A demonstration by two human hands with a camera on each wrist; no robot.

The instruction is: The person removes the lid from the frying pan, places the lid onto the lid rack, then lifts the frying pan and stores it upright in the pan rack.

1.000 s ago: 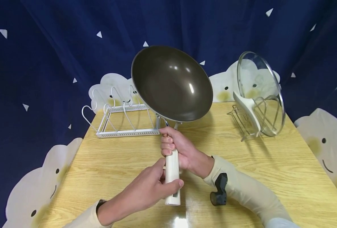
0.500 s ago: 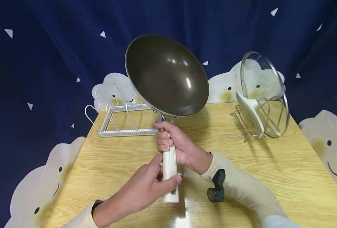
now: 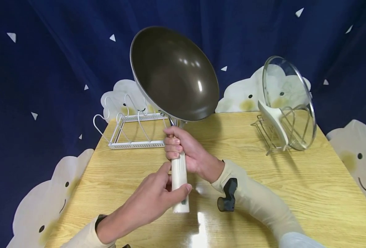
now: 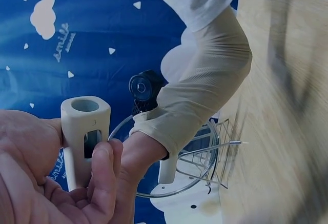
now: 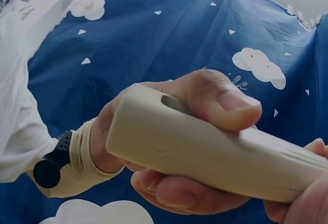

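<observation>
A deep wok [image 3: 175, 74] with a dark brown inside is held up over the table, its bowl tilted toward the head camera. My right hand [image 3: 190, 150] grips the cream handle [image 3: 179, 172] just below the bowl. Lower down, my left hand [image 3: 152, 196] holds the handle's end, thumb across the front and fingers behind. In the left wrist view the handle's hollow end [image 4: 84, 106] and its slot show close up. The right wrist view has the left thumb [image 5: 225, 103] pressed over the slot, with fingers curled underneath.
Behind the wok on the left, a white wire rack [image 3: 139, 144] with upright loops stands on the wooden table [image 3: 238, 148]. At the back right, a glass lid [image 3: 286, 94] with a cream handle leans in a wire stand [image 3: 277, 149]. A blue curtain [image 3: 62, 41] hangs behind.
The wok has risen and shifted left, its bowl tipping a little more upright. Both hands have travelled with it, keeping their holds on the handle.
</observation>
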